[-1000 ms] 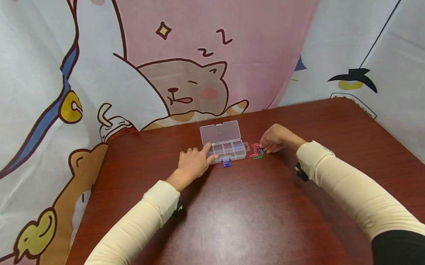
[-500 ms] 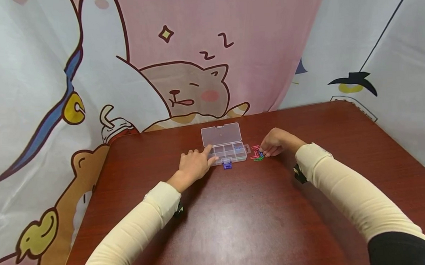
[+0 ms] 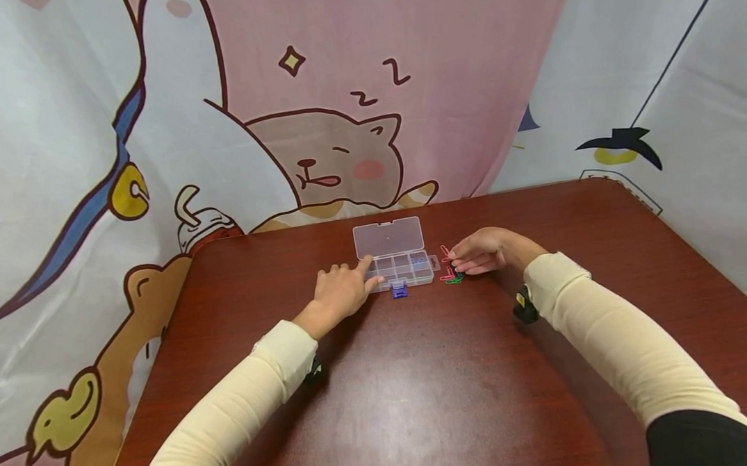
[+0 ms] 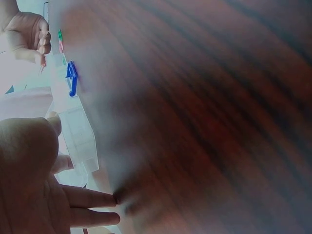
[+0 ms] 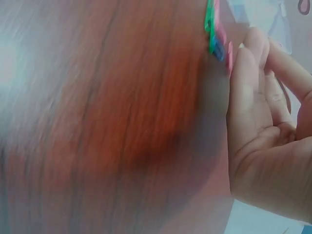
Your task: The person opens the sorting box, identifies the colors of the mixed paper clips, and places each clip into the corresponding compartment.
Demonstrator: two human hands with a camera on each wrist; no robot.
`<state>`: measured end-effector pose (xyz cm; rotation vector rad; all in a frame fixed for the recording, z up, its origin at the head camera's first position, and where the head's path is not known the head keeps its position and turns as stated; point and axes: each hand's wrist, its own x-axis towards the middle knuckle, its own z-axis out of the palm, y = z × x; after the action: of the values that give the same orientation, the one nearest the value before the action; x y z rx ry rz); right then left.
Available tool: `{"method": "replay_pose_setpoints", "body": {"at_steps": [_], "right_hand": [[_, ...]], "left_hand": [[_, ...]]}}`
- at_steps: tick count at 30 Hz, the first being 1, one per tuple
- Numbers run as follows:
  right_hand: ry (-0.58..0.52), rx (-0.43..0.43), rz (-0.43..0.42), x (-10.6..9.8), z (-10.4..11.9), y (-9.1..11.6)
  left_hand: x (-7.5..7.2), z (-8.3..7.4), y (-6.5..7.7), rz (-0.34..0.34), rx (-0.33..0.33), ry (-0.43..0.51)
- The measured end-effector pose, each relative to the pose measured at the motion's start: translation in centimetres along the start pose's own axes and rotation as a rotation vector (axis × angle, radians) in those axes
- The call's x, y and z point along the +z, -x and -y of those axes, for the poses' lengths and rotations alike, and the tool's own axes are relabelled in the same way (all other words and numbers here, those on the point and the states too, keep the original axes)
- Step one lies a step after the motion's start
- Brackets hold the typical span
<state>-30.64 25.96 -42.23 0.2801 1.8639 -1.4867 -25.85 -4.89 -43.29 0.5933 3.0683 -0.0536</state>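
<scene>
A clear plastic compartment box (image 3: 413, 280) lies with its lid (image 3: 389, 238) raised. My left hand (image 3: 340, 290) is at the box's left end, fingers spread, index finger and thumb touching it. My right hand (image 3: 488, 250) is just right of the box and pinches a pink paper clip (image 3: 445, 251) between thumb and fingertips. Below those fingertips lie a green paper clip (image 3: 454, 281), a blue one (image 3: 459, 275) and pink ones (image 3: 446, 278). In the left wrist view the held clip (image 4: 42, 68) sticks out past the right thumb.
Blue paper clips (image 3: 418, 260) lie in the back right compartment. A blue latch (image 3: 399, 290) hangs from the box's front, and a clear hanging tab (image 3: 434, 262) juts from its right side. The brown wooden table (image 3: 393, 399) meets a printed curtain (image 3: 454, 83) behind.
My right hand has shifted slightly left over the clips, and a pink paper clip now sticks out from its fingertips. The left hand stays on the box.
</scene>
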Motion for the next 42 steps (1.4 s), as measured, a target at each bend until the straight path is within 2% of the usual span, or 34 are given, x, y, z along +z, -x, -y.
{"method": "replay_pose_setpoints", "body": {"at_steps": [8, 18, 30, 42], "right_hand": [[0.002, -0.038, 0.045, 2.4, 1.6, 0.3], [0.018, -0.015, 0.094, 5.1, 3.5, 0.2], [0.009, 0.040, 0.097, 6.1, 4.0, -0.8], [0.058, 0.043, 0.104, 6.9, 4.1, -1.1]], "left_hand": [[0.0, 0.1, 0.0, -0.004, 0.005, 0.000], [-0.2, 0.1, 0.1, 0.004, -0.005, 0.001], [-0.2, 0.1, -0.1, 0.006, -0.003, 0.008], [-0.1, 0.1, -0.2, -0.002, -0.004, 0.005]]}}
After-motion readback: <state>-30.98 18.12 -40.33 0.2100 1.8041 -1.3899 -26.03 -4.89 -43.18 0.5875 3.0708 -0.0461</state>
